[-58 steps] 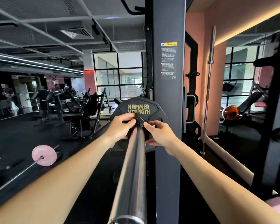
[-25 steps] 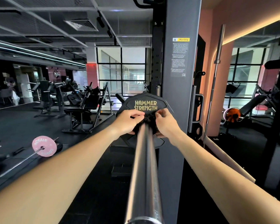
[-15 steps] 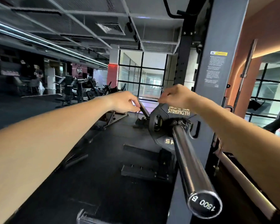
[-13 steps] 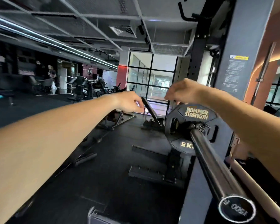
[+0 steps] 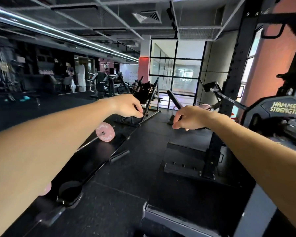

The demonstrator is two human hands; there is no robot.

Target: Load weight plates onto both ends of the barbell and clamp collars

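A black weight plate (image 5: 278,108) marked HAMMER STRENGTH sits on the barbell sleeve (image 5: 294,132) at the far right edge, with a dark collar (image 5: 284,121) against its hub. My left hand (image 5: 128,106) hangs in the air at centre left, fingers loosely curled, holding nothing. My right hand (image 5: 188,118) hangs at centre right, well left of the plate, fingers drooping and empty. Neither hand touches the bar or the plate.
A dark rack upright (image 5: 232,79) stands right of centre. On the black floor to the left lies another barbell with a pink plate (image 5: 105,132). A low black platform (image 5: 186,158) lies ahead. Benches and machines (image 5: 143,93) fill the back.
Both hands have come off the collar and plate and drifted away. My view has swung left, so the loaded plate and bar now sit at the right edge.
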